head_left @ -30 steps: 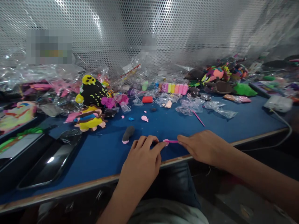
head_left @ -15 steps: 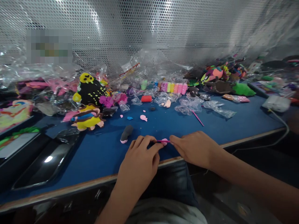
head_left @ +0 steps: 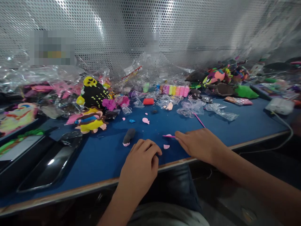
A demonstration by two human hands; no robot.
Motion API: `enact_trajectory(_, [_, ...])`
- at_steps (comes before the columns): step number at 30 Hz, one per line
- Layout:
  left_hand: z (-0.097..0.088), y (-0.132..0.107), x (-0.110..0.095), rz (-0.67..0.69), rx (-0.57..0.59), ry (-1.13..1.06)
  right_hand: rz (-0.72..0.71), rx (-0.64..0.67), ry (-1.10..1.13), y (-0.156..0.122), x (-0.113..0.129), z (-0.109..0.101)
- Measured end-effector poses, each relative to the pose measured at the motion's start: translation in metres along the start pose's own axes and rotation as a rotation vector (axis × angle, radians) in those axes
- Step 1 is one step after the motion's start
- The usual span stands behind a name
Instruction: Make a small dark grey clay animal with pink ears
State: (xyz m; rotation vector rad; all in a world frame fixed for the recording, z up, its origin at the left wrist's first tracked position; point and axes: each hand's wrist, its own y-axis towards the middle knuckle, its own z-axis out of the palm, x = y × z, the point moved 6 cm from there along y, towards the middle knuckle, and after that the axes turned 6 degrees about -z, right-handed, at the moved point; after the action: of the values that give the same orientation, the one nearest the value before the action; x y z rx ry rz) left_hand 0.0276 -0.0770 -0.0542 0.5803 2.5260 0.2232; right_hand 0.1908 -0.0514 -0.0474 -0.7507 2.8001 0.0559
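Between its thumb and fingertips, my right hand [head_left: 197,142] pinches a thin magenta plastic clay tool [head_left: 167,136], pointing left. A bit of pale pink clay shows at the tool's blade, and whether it sticks there I cannot tell. Just below lies a half-round piece of pink clay [head_left: 166,146] on the blue tabletop [head_left: 150,130]. My left hand [head_left: 141,163] rests near the table edge, fingers loosely bent, nothing visible in them. Beyond it lies a curved dark grey clay piece [head_left: 129,136] with a pink end. Farther back are a pink clay lump [head_left: 145,121] and a blue clay bit [head_left: 132,121].
A second magenta tool [head_left: 199,120] lies right of centre by clear plastic wrappers [head_left: 191,108]. A red clay block [head_left: 148,101] and several coloured clay packs [head_left: 175,90] stand behind. Clay figures [head_left: 92,94] and a black plastic tray [head_left: 50,163] are at left; a white cabled box [head_left: 279,106] at right.
My left hand has let go of the tool's tip and drawn back slightly. The tool has moved up and right in my right hand. The pink clay now shows as two separate pieces.
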Motion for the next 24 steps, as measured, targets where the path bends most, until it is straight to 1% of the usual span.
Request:
enact_trajectory(3, [0.0, 0.0, 0.0, -0.003, -0.005, 0.004, 0.141, -0.008, 0.068, -0.006, -0.006, 0.0])
enact_trajectory(5, [0.0, 0.0, 0.0, -0.004, -0.018, 0.009, 0.213, -0.041, 0.124, -0.014, -0.004, -0.001])
enact_trajectory(9, [0.0, 0.0, -0.001, -0.01, -0.029, 0.008, 0.283, -0.136, 0.224, -0.026, 0.009, -0.001])
enact_trajectory(11, [-0.002, 0.0, 0.0, -0.02, -0.041, 0.001, 0.314, -0.186, 0.3, -0.028, 0.009, -0.001])
enact_trajectory(13, [-0.004, 0.001, 0.001, -0.05, -0.057, -0.033, 0.331, -0.242, 0.398, -0.026, 0.005, 0.0])
enact_trajectory(16, [-0.005, 0.007, 0.007, -0.132, -0.036, -0.125, 0.317, -0.323, 0.56, -0.019, -0.006, -0.001])
enact_trajectory(19, [-0.004, 0.018, 0.013, -0.234, -0.019, -0.249, 0.222, -0.395, 0.771, -0.013, -0.009, -0.004])
enact_trajectory(21, [-0.002, 0.028, 0.014, -0.275, 0.018, -0.435, 0.133, -0.432, 0.921, -0.01, -0.006, -0.007])
enact_trajectory(22, [-0.001, 0.033, 0.013, -0.28, 0.054, -0.555, 0.102, -0.444, 0.977, -0.009, -0.003, -0.008])
enact_trajectory(24, [0.0, 0.041, 0.009, -0.272, 0.119, -0.754, 0.072, -0.452, 1.035, -0.008, 0.001, -0.01])
